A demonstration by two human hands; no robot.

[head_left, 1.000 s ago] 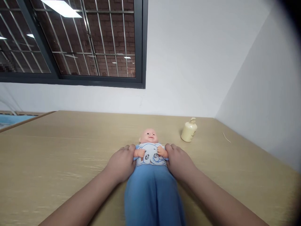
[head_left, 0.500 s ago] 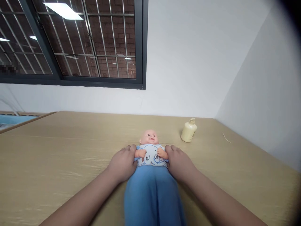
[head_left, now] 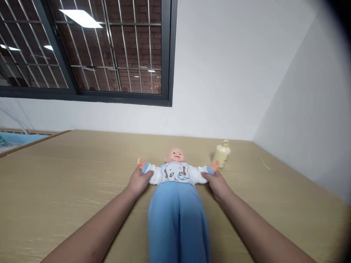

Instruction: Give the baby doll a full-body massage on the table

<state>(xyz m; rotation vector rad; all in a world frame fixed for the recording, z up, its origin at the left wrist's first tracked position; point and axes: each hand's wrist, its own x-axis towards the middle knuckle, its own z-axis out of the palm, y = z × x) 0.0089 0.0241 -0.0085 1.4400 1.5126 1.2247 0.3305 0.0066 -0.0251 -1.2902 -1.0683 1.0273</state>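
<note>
Hands first: the left hand (head_left: 138, 181) is wrapped around one outstretched arm of the baby doll (head_left: 176, 190), fingers curled closed over the white sleeve just short of its blue cuff, with the doll's small fist poking out beyond the knuckles. The right hand (head_left: 216, 183) does the same on the other side, closed on the opposite sleeve near the cuff, the doll's little hand showing past it. Both grips are snug on the sleeves, not spread flat, and both of the doll's arms are drawn straight out sideways.

The doll lies on its back in the middle of the tan wooden table (head_left: 68, 190), head towards the wall and legs towards the camera. It wears a white top printed with an elephant face and long blue trousers that run down to the lower edge of the view, between the person's two forearms.

A cream pump bottle (head_left: 222, 154) stands upright on the table just beyond the right hand, close to the doll's fist; whether they touch cannot be told. A thin pale sliver (head_left: 265, 163) lies further right, near the side wall. Behind the table is a white wall with a dark-framed barred window (head_left: 115, 51) at upper left, brickwork visible through it. Nothing lies between the hands and the doll.
</note>
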